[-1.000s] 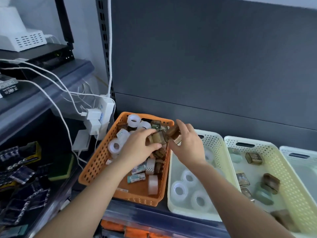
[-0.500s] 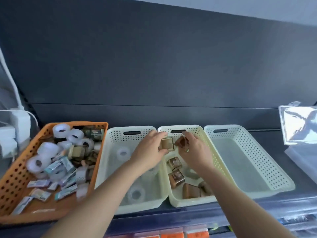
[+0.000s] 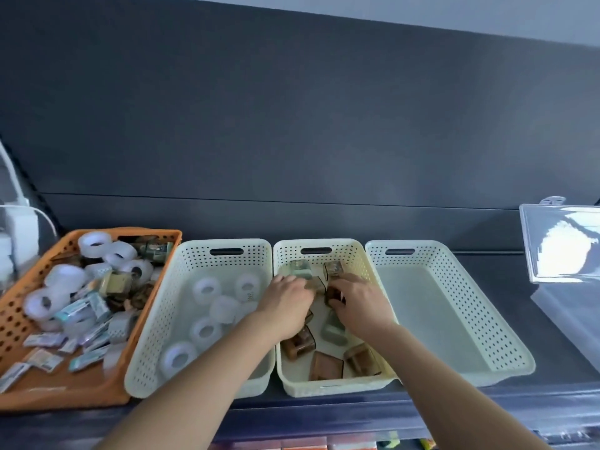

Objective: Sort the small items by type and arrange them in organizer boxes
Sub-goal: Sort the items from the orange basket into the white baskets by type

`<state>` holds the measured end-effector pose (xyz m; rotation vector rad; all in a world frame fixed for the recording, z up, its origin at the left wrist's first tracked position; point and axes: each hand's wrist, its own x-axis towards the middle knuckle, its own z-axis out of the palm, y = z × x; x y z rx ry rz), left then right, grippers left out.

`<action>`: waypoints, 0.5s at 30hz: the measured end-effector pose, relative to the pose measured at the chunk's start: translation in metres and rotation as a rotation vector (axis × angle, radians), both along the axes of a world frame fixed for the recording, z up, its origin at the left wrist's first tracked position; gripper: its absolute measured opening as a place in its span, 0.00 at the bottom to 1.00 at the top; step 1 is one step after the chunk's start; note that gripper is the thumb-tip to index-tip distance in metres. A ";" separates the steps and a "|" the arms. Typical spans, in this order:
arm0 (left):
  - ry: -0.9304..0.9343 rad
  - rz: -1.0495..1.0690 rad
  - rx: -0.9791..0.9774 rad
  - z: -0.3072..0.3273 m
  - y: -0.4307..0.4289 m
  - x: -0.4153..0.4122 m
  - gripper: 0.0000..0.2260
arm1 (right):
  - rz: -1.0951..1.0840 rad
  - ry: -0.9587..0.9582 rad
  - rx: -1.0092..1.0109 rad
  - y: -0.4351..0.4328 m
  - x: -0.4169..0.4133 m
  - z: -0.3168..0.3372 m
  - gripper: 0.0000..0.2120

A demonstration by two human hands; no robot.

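Both bare forearms rise from 6 o'clock over the front edge of the shelf [image 3: 324,407] and meet inside the middle basket [image 3: 344,251], backs of the hands up. The left hand [image 3: 285,300] reaches toward 1 o'clock with fingers curled, its grip closed on a tan box [image 3: 316,284] that pokes out toward 3 o'clock. The right hand [image 3: 360,300] reaches toward 11 o'clock, its grip wrapped round a dark brown box [image 3: 334,295]. The two boxes sit just beside each other near the basket's centre. Three brown boxes [image 3: 326,365] lie at its 6 o'clock end, tilted different ways. The basket's long axis runs 6 to 12 o'clock, handle slot at 12. Against it at 9 o'clock, the left basket [image 3: 194,254] carries tape rolls [image 3: 206,289] lying flat, holes facing up; at 3 o'clock stands the right basket [image 3: 428,254]. Further toward 9 o'clock the orange basket [image 3: 81,393] holds mixed rolls, boxes and flat packets. Behind all rises the dark back panel [image 3: 292,125]
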<state>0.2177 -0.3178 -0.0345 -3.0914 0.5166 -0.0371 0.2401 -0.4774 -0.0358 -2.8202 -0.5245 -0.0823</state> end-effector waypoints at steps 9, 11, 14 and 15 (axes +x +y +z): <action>-0.153 0.061 -0.223 0.024 0.052 -0.020 0.12 | 0.061 -0.166 0.038 0.034 -0.002 0.008 0.13; -0.168 0.125 -0.246 0.032 0.076 -0.031 0.11 | 0.116 -0.146 0.096 0.053 -0.006 0.015 0.15; -0.151 0.241 -0.230 0.042 0.118 -0.052 0.09 | 0.227 -0.122 0.177 0.090 -0.017 0.028 0.14; -0.146 0.277 -0.216 0.043 0.132 -0.060 0.09 | 0.274 -0.126 0.214 0.105 -0.022 0.032 0.13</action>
